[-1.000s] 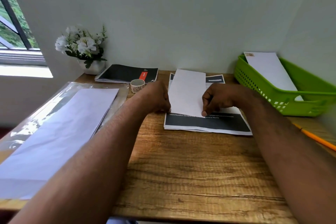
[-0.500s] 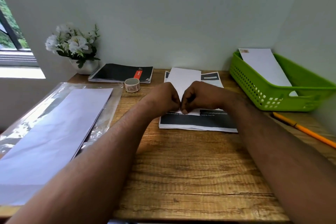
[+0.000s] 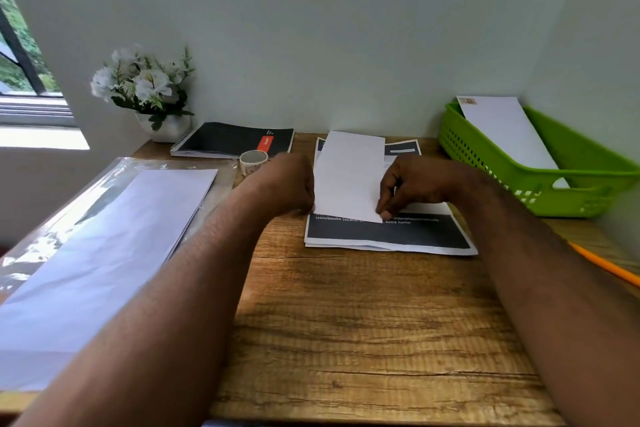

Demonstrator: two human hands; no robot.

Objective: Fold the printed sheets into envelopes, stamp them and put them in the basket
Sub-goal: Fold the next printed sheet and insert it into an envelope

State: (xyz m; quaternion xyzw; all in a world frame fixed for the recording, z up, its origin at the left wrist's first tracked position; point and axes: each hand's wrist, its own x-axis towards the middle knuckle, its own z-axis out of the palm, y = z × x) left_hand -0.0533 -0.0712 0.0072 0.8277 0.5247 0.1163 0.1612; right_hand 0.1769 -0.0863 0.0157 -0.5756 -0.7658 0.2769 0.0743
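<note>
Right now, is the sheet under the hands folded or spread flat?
Folded: the white sheet is a narrow strip, far slimmer than the printed stack beneath.

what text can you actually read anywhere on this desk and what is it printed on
"table/books (scatte…" and "…extra items": white print on the dark band of the top printed sheet, partly covered by the folded sheet and the right hand; the rest is blurred.
Red label on the black notebook: white brand word, too small to read.
Stamp on the envelope in the green basket: too blurred to read.
</note>
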